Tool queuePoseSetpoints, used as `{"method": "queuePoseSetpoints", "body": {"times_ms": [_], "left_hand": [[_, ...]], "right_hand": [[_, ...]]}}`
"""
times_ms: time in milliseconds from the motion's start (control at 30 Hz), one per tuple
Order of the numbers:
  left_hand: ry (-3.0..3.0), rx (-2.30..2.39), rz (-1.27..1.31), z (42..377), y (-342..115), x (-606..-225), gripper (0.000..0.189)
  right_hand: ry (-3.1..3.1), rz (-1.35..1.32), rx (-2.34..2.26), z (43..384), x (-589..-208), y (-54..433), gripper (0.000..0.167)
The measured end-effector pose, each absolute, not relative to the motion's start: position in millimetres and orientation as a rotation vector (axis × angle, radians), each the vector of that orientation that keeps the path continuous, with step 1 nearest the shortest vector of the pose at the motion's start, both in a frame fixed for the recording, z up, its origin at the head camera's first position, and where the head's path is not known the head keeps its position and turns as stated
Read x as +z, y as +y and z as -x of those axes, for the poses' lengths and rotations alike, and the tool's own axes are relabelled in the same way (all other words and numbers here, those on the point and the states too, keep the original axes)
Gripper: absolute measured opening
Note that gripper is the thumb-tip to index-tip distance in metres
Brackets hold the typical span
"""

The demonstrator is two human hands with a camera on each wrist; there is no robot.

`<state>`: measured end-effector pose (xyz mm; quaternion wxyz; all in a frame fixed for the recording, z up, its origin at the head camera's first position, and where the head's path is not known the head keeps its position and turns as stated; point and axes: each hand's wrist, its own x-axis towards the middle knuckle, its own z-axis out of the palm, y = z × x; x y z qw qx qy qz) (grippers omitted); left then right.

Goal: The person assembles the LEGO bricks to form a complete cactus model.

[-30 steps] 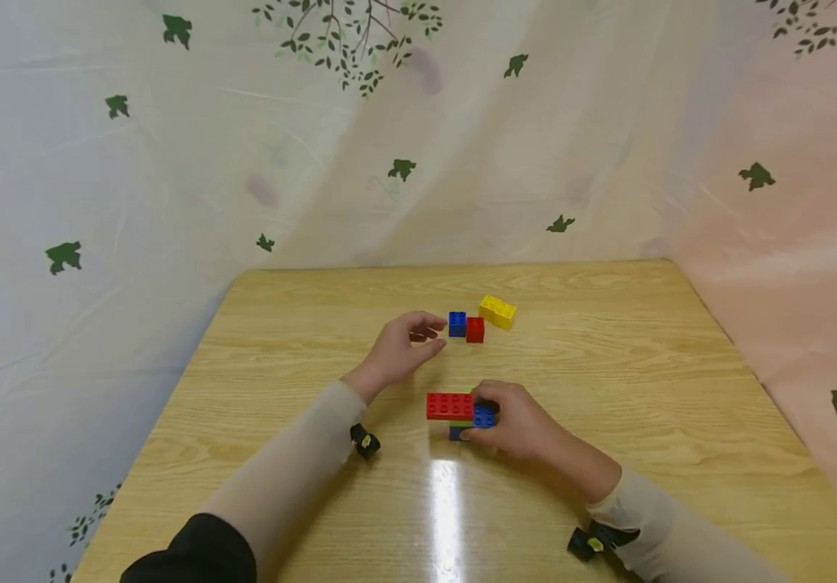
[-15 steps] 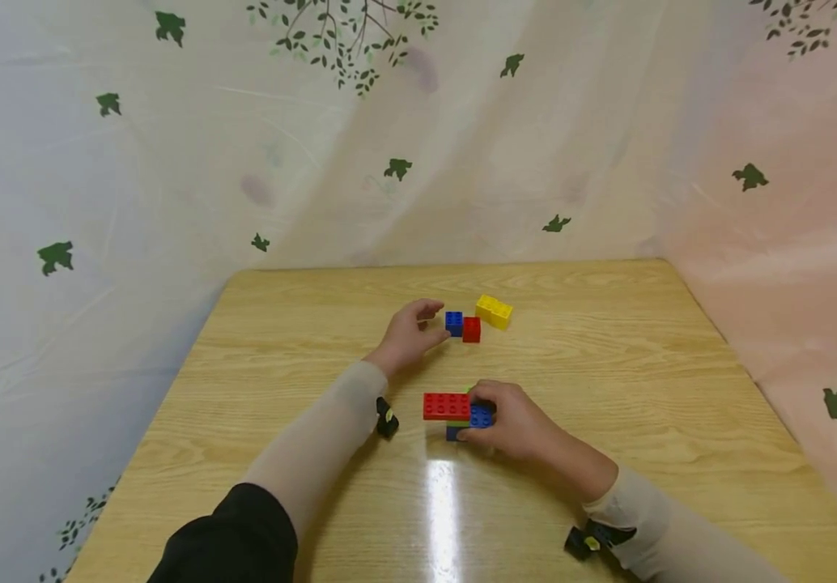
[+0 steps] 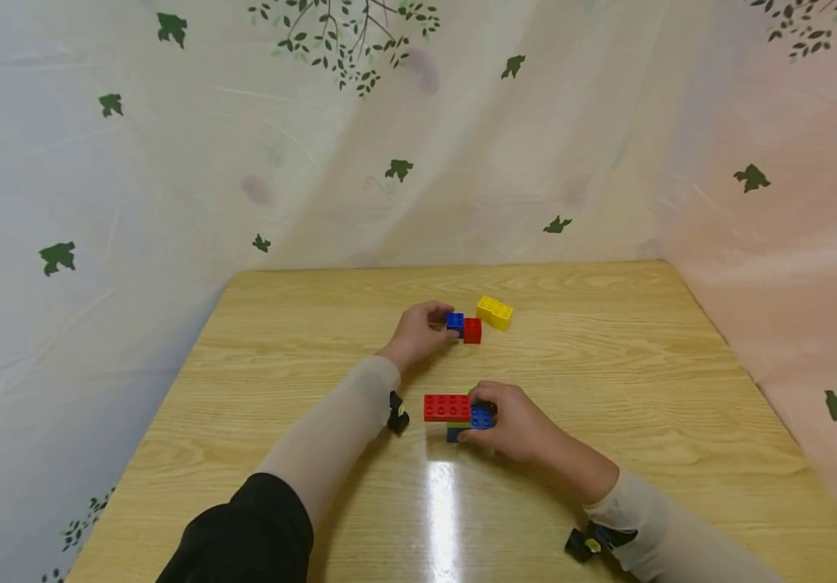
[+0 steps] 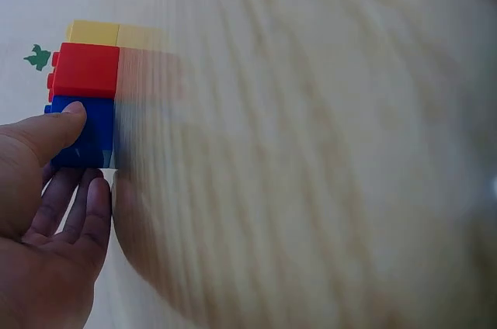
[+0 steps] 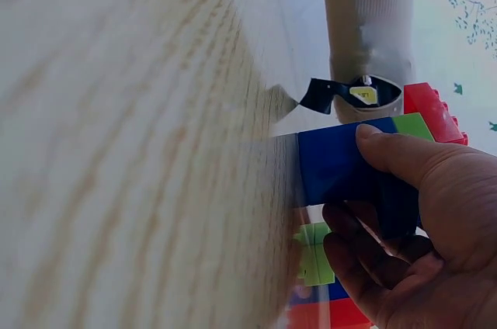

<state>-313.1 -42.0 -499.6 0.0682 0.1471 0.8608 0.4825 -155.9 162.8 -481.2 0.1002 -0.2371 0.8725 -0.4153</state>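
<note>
In the head view my left hand (image 3: 422,330) is at a small blue brick (image 3: 456,325), which touches a red brick (image 3: 473,330). The left wrist view has the thumb on the blue brick's face and fingers along its far side, pinching it. Nearer to me, my right hand (image 3: 513,417) grips a built stack of bricks. A long red brick (image 3: 448,407) tops it, overhanging to the left, with green below and a blue brick (image 3: 482,417) beside it. In the right wrist view my thumb presses the stack's blue side (image 5: 334,162); my palm hides part of it.
A yellow brick (image 3: 494,312) lies just behind the red one. In the right wrist view, green (image 5: 316,255) and red (image 5: 330,315) bricks show beyond my fingers. The wooden table (image 3: 608,348) meets a printed cloth (image 3: 462,219) at its back.
My left hand has moved forward and right to the small blue brick, and its thumb and fingers have come round it. The right hand stays on the stack.
</note>
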Motion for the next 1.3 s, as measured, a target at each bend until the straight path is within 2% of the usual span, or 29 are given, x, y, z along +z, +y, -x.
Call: {"method": "queuePoseSetpoints", "body": {"times_ms": [400,1300], "left_hand": [[2.620,1.436,-0.409,313,-41,-503,0.037],[2.601,1.504,-0.375,305,-56,-497,0.033]], "right_hand": [[2.578,0.697,-1.222,155,-482,163,0.030],[2.605,0.722,-1.196,153,-479,163,0.031]]}}
